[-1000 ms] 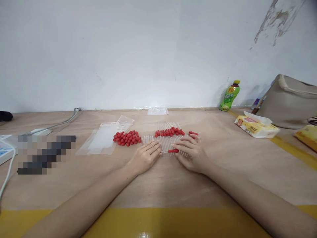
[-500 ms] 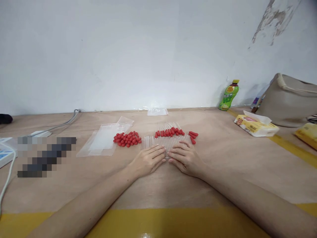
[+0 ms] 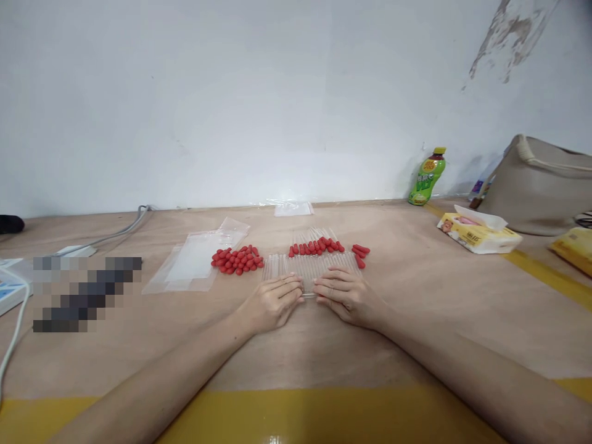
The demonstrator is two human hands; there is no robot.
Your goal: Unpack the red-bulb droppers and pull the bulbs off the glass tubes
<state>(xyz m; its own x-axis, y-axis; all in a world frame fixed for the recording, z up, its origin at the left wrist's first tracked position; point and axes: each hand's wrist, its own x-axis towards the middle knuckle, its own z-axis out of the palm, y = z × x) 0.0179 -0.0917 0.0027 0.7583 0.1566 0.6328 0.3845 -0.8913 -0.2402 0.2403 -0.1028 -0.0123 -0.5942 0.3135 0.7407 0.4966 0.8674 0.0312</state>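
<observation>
Clear thin tubes [image 3: 296, 265] lie side by side in a row at the table's middle. My left hand [image 3: 277, 301] rests flat on their lower left part, fingers stretched out. On the lower right part lies my right hand [image 3: 348, 296], its fingers also extended. A small gap parts the two hands. Just beyond the row are tubes with red rubber bulbs [image 3: 319, 246]. A pile of loose red bulbs [image 3: 237, 259] sits to the left, and a few more red bulbs [image 3: 361, 254] lie at the right end.
Clear plastic bags [image 3: 192, 262] lie left of the bulb pile, another bag [image 3: 293, 209] by the wall. At right stand a green bottle [image 3: 427, 177], a tissue pack [image 3: 478, 232] and a grey bag [image 3: 536, 185]. A cable [image 3: 115, 232] and a pixelated dark object [image 3: 87, 296] are at left.
My left hand has shifted slightly left, widening the gap between my hands and uncovering more of the tubes. My right hand has hardly moved.
</observation>
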